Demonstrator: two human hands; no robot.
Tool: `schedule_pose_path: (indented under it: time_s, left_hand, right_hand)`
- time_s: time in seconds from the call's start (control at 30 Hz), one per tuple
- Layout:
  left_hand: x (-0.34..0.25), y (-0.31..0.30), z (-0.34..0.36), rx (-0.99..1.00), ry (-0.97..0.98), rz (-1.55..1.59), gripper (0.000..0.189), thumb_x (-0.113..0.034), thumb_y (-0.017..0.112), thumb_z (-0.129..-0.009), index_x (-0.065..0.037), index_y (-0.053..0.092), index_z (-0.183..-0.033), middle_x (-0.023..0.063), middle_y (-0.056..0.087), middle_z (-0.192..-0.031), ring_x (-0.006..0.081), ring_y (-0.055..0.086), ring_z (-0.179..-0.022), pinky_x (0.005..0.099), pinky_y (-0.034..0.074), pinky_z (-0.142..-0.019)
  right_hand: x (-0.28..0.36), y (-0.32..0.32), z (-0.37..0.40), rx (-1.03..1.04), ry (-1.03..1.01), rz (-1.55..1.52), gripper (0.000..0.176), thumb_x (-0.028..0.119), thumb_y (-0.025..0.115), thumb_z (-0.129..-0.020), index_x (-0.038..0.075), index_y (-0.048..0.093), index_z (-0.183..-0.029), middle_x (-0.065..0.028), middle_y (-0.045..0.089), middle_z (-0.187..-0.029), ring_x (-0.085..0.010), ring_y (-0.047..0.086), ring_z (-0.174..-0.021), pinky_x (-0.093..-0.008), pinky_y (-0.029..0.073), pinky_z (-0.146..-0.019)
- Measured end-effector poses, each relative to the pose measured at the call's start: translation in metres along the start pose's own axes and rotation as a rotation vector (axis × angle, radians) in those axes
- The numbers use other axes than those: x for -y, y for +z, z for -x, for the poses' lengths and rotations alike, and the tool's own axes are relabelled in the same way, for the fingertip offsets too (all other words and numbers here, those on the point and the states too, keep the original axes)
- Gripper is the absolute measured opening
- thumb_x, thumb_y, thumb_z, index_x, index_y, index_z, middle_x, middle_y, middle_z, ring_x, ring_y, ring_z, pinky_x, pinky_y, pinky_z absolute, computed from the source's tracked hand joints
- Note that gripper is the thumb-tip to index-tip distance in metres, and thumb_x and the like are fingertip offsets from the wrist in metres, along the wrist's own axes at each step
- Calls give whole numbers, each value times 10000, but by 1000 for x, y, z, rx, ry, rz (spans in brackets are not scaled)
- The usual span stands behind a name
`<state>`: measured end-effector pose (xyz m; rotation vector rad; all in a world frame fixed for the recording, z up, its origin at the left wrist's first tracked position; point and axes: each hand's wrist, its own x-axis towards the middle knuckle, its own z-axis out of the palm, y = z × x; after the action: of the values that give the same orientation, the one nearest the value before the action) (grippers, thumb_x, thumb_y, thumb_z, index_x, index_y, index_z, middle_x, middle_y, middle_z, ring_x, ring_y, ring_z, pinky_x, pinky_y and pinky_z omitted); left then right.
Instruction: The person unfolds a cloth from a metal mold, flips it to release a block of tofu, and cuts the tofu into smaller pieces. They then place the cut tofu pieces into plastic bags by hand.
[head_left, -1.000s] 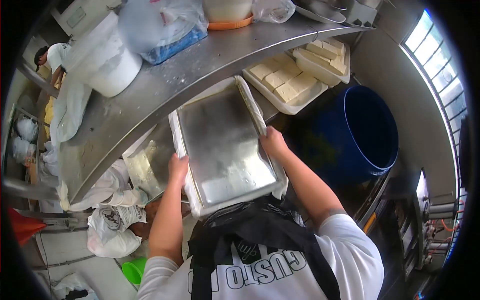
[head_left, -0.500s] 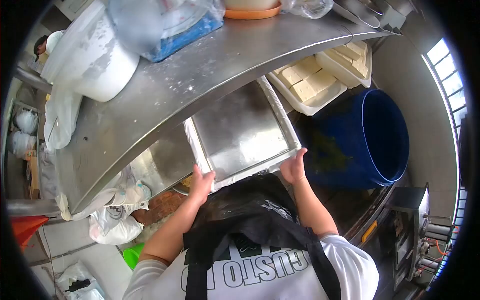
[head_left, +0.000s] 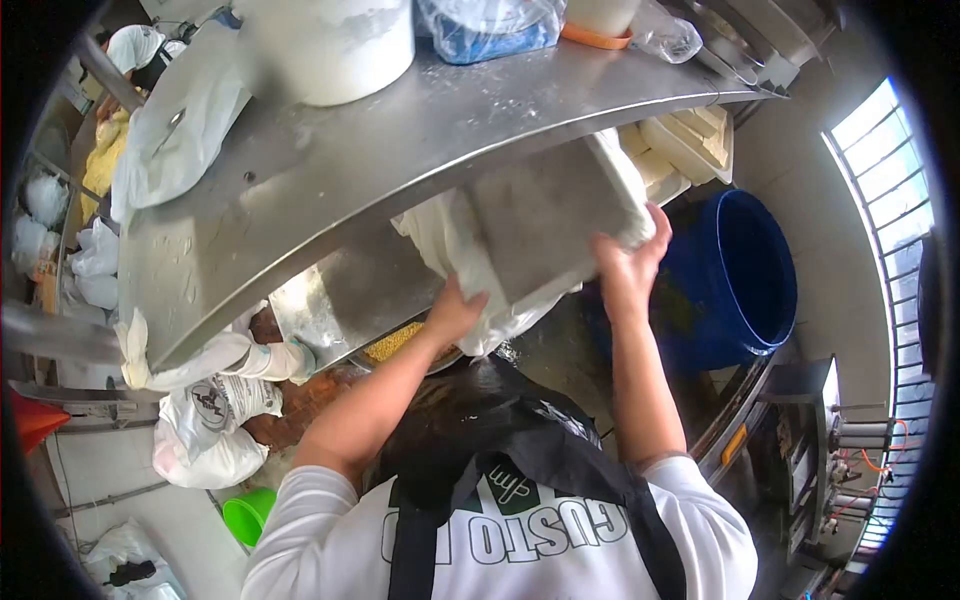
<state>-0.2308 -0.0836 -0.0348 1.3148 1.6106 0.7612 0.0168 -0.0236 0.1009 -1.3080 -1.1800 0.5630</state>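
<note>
Steel tray (head_left: 545, 215) — tilted | left hand (head_left: 455, 312), right hand (head_left: 628, 268) gripping edges

Silver tray (head_left: 545, 215) (white cloth (head_left: 450, 240)), blue barrel (head_left: 745, 270).

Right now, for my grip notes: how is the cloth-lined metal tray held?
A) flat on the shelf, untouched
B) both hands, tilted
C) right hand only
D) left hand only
B: the left hand grips the tilted metal tray at its lower edge, the right hand at its upper corner.
</note>
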Motion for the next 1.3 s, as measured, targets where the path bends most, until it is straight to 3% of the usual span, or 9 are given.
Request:
schedule_pose_path:
  time_s: [0.07, 0.13, 0.33, 0.6, 0.7, 0.87, 0.93, 1.13, 1.3]
  left_hand:
    - [-20, -2, -11, -110, 60, -103, 762, -395, 650, -996, 68, 361, -1528, 270, 522, -1486, 344, 506, -1391, 405, 384, -1164]
    - [-65, -20, -7, 90, 116, 519, 740, -505, 562, -1047, 29, 396, -1531, 199, 525, -1508, 320, 504, -1394, 419, 384, -1163]
    - [-69, -51, -9, 415, 13, 1557, 798, -717, 288, -1043, -124, 409, -1563, 99, 499, -1557, 304, 499, -1399, 467, 393, -1162]
    - [66, -19, 20, 4, -252, 1305, 580, -525, 321, -1101, -109, 507, -1460, 130, 570, -1455, 352, 551, -1333, 635, 408, -1108]
    - [108, -22, 26, -53, -412, 1246, 460, -412, 508, -1041, -118, 572, -1389, 114, 625, -1379, 328, 593, -1280, 609, 438, -1081]
    - [138, -42, 69, -78, -496, 1140, 473, -429, 535, -1043, -120, 575, -1399, 107, 603, -1430, 341, 568, -1321, 634, 393, -1106]
    - [143, -53, 92, -179, -538, 1098, 489, -416, 535, -1045, -106, 562, -1422, 126, 596, -1433, 352, 541, -1350, 664, 357, -1124]
    - [190, -105, 144, -302, -551, 1091, 345, -275, 544, -1064, -41, 637, -1300, 140, 704, -1253, 321, 711, -1100, 539, 600, -875]
    - [196, -130, 146, -429, -609, 969, 353, -321, 508, -1062, -63, 649, -1257, 97, 723, -1190, 283, 720, -1037, 504, 610, -812]
  right_hand:
    - [51, 28, 18, 35, -329, 506, 877, 173, 824, -635, 59, 453, -1422, -294, 369, -1447, -441, 436, -1319, -531, 399, -1118]
    - [59, 48, 38, 94, -506, 517, 896, 189, 844, -616, 103, 459, -1421, -375, 310, -1432, -548, 339, -1346, -553, 325, -1172]
    - [33, 69, 73, 346, -835, 666, 781, 304, 861, -607, 258, 610, -1346, -315, 359, -1466, -517, 381, -1338, -637, 347, -1087]
    - [-2, 69, 108, 361, -982, 690, 749, 251, 832, -573, 292, 636, -1295, -262, 380, -1464, -506, 425, -1314, -639, 373, -1073]
    - [25, 54, 117, 351, -917, 693, 738, 275, 852, -577, 265, 640, -1284, -282, 380, -1451, -510, 416, -1314, -632, 367, -1077]
    - [72, 13, 117, 234, -667, 556, 841, 483, 963, -582, 204, 616, -1294, -333, 315, -1476, -519, 356, -1356, -610, 352, -1095]
    - [85, -13, 107, 196, -594, 598, 1021, 389, 1018, -529, 110, 507, -1368, -300, 292, -1498, -494, 328, -1397, -556, 362, -1140]
    - [47, -111, 55, -23, -14, -5, 688, 244, 824, -866, 56, 453, -1414, -115, 570, -1282, -241, 563, -1193, -403, 450, -1056]
    - [8, -182, 12, -163, 273, -421, 519, 220, 732, -929, 69, 479, -1356, -102, 613, -1249, -228, 614, -1144, -402, 495, -1005]
